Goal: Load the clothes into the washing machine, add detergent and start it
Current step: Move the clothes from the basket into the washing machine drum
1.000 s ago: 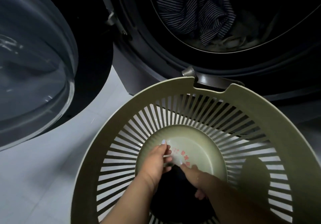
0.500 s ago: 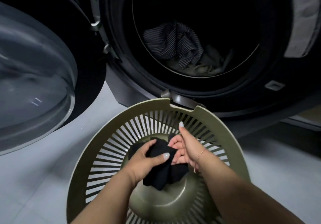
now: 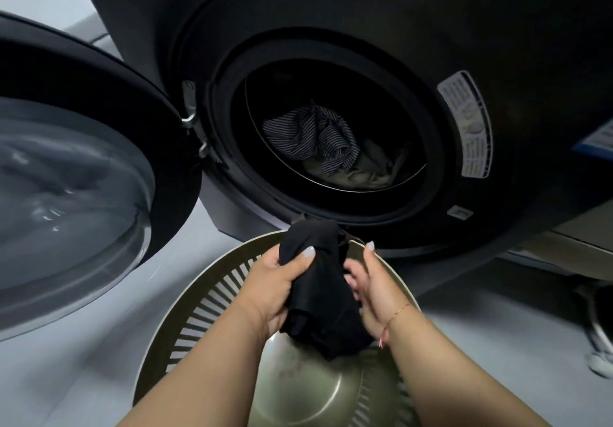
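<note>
Though bunched up, a plain, limp black garment [image 3: 318,280].

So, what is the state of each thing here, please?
washing machine door: open wide.
drum: partly loaded, with a striped garment and a pale garment inside.
black garment: bunched, held above the laundry basket.
laundry basket: upright, bottom showing.
left hand: grips the black garment.
right hand: holds its other side.

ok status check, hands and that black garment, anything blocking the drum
Left hand and right hand both grip black garment, held over basket. Door open, path to drum unobstructed. Striped shirt already inside.
</note>
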The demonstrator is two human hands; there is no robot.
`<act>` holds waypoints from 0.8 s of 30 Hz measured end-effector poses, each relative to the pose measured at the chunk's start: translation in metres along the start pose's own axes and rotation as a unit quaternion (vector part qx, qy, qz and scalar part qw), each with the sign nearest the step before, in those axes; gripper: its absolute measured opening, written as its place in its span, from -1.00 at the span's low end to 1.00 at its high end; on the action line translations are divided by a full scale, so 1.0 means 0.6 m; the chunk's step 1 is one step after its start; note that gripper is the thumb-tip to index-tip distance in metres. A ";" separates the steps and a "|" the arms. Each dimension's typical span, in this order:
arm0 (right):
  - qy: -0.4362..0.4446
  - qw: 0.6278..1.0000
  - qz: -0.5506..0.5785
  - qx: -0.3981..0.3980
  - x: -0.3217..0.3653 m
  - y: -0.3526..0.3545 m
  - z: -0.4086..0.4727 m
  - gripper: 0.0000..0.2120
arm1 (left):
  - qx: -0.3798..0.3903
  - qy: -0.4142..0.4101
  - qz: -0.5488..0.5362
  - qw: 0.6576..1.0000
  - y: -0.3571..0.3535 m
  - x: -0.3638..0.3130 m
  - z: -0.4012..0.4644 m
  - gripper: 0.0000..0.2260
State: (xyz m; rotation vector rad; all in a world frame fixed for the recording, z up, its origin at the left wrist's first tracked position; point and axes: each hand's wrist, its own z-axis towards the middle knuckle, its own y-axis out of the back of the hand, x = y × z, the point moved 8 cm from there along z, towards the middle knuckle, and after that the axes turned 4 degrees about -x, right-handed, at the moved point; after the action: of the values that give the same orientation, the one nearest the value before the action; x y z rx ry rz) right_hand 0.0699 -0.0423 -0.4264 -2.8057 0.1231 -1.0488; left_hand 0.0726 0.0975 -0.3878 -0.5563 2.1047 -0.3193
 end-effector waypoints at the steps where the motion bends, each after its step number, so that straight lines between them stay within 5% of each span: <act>1: -0.037 0.996 0.069 0.042 -0.015 -0.021 -0.004 -0.14 | -0.012 -0.005 0.012 1.000 -0.003 -0.003 0.002 -0.82; 4: -0.062 0.968 0.227 0.085 -0.008 -0.056 -0.021 -0.09 | -0.053 -0.017 0.028 0.998 0.002 -0.013 0.006 -0.76; 8: -0.038 0.955 0.281 0.085 0.035 -0.071 -0.039 -0.07 | -0.049 -0.018 0.047 0.998 0.006 -0.034 0.000 -0.64; 14: -0.008 0.968 0.222 0.116 0.106 -0.116 -0.073 -0.03 | -0.060 -0.004 0.002 0.998 0.001 -0.069 -0.023 -0.69; 19: 0.076 0.995 0.032 -0.058 0.157 -0.069 -0.087 -0.20 | -0.093 -0.023 -0.036 0.995 0.000 -0.138 -0.038 -0.79; 24: -0.040 0.992 0.101 0.058 0.123 -0.125 -0.114 -0.21 | -0.099 0.055 -0.112 0.987 -0.033 -0.161 -0.031 -0.70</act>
State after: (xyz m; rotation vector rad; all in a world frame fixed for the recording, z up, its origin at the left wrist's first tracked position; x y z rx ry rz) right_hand 0.0826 0.0151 -0.3152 -2.6592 0.3177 -0.8678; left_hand 0.1095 0.1293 -0.3000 -0.9163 2.1985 -0.2740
